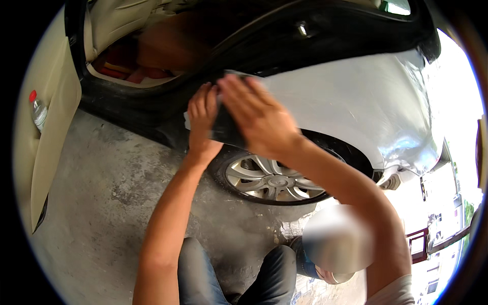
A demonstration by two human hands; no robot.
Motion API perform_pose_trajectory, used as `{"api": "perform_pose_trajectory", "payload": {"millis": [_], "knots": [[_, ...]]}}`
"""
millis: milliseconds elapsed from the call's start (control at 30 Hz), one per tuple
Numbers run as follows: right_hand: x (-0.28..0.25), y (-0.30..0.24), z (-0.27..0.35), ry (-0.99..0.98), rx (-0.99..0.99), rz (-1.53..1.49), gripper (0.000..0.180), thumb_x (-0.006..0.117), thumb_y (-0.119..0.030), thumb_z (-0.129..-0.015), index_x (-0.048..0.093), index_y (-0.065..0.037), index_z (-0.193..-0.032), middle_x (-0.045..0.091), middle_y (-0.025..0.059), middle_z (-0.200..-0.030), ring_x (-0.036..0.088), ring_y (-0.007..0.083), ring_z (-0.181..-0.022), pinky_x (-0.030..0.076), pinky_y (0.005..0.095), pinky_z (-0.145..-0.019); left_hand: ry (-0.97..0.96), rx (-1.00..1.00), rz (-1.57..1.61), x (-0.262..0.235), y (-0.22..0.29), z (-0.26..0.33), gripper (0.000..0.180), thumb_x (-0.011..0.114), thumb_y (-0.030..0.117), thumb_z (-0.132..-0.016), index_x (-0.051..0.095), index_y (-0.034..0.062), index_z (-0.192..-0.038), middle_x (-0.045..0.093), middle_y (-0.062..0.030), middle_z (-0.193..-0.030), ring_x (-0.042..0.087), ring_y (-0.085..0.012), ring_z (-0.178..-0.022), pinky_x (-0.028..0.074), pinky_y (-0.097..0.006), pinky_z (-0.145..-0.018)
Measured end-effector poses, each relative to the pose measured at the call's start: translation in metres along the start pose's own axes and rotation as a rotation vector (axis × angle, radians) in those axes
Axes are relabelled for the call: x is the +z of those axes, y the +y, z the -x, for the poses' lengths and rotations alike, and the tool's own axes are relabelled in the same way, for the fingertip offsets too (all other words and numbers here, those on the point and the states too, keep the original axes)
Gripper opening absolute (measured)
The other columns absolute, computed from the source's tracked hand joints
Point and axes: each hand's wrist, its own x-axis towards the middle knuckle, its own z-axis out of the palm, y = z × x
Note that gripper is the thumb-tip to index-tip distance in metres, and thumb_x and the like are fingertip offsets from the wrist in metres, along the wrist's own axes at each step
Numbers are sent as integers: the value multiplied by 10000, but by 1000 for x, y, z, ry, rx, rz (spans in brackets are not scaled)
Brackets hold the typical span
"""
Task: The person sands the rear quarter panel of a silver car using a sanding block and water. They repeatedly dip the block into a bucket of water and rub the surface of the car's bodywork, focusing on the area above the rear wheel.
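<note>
A dark sheet (223, 129) is pressed against the car's silver rear fender (356, 107) above the wheel (269, 178), pinched at its left edge by the left hand (203, 114), flattened under the spread right hand (256, 117).

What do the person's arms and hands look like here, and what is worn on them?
Both hands are bare: no gloves, rings or watch show on the left hand or the right hand. The left forearm is uncovered up to the frame's edge. A light short sleeve shows on the right upper arm.
</note>
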Motion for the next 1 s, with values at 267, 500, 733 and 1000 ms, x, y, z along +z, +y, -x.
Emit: {"api": "perform_pose_trajectory", "payload": {"millis": [267, 500, 733, 1000], "knots": [[2, 89, 197, 93, 223, -73, 635, 579, -201, -953, 461, -17, -1549, 396, 180, -1648, 345, 308, -1552, 230, 499, -1281, -59, -57, -72, -13, 0, 5, 1140, 773, -169, -571, 231, 1, -1559, 318, -208, -1578, 346, -428, -1444, 307, -540, -1190], [0, -1, 37, 31, 161, -38, 703, 456, -254, -957, 358, 39, -1589, 272, 182, -1705, 197, 301, -1602, 140, 476, -1312, -50, -80, -103, 11, -22, 14, 927, 794, 160, -839, 245, -21, -1563, 348, -239, -1571, 333, -451, -1445, 281, -543, -1183], [43, 87, 284, 355, 564, -345, 681, 568, -231, -962, 402, 44, -1562, 377, 213, -1649, 337, 350, -1549, 211, 479, -1288, -72, -90, -124, -6, -8, 8, 1006, 725, -161, -735, 188, -39, -1577, 290, -264, -1582, 329, -474, -1421, 275, -551, -1179], [19, 26, 137, 397, 596, -321, 797, 475, -178, -856, 312, 67, -1597, 205, 213, -1720, 151, 356, -1610, 114, 512, -1307, -104, -111, -143, 0, -8, 12, 1028, 695, -187, -695, 183, -49, -1576, 308, -297, -1559, 315, -495, -1423, 244, -550, -1192]]}}
